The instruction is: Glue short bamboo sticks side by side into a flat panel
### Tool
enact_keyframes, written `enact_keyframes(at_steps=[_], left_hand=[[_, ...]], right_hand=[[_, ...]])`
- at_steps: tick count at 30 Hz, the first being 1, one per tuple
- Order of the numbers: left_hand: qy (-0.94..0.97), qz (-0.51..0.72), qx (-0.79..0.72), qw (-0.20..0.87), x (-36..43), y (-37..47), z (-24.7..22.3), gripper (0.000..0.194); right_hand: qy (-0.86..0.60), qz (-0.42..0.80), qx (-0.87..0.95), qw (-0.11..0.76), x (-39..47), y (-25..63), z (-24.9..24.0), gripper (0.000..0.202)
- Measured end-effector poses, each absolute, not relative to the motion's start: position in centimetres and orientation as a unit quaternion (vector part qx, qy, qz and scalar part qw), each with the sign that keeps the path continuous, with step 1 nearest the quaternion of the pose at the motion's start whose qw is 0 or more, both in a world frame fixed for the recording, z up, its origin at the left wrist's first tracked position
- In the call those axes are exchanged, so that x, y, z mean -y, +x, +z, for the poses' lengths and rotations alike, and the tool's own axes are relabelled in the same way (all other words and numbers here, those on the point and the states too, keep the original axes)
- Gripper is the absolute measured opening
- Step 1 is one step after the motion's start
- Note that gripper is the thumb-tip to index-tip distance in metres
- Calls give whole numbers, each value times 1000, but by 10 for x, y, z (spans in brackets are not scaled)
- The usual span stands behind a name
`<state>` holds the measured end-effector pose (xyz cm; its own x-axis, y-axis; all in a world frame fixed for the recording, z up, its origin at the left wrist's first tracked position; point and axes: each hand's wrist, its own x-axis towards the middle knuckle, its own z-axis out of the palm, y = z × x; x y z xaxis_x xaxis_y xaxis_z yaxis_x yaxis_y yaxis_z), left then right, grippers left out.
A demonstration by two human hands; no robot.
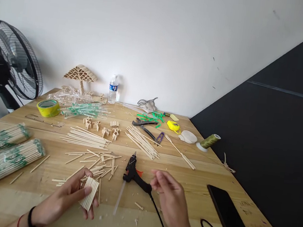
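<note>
I grip a ridged panel of matt wooden sticks (90, 194) above a smooth wood table (196, 186) bearing a plastic glue gun (138, 180) and clear plastic bottle (112, 95).

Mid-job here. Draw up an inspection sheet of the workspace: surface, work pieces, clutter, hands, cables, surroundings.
Surface: wooden table, with scraps near the front.
Job's things: stick panel, held; glue gun, lying on the table.
Clutter: stick piles, pliers and tape measure farther back.
Hands: left hand grips the panel; right hand, curled, beside the gun's handle, any hold unclear.
Cables: black cord from the gun's handle; another cable beside a flat black device.
Surroundings: fan at left, white wall behind.
</note>
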<state>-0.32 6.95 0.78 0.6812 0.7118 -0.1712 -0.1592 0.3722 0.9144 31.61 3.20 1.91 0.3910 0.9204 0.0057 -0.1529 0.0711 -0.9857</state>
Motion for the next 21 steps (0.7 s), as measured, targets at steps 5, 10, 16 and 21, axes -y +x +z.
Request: enact_keyframes(at_steps=[5,10,16,21], left_hand=[[477,286,-238,796,-70,-4,-5,22],[482,280,-208,804,-71,-4,-6,45],[490,255,-217,805,-74,-4,-2,42],[504,230,-247,795,-73,-6,3,46]], right_hand=[[-518,357,245,738,-37,339,17,44],[-616,294,379,625,-31,331,6,38],[-545,397,486,556,-20,299,3,25],[-344,596,373,622,-10,284,24,23]])
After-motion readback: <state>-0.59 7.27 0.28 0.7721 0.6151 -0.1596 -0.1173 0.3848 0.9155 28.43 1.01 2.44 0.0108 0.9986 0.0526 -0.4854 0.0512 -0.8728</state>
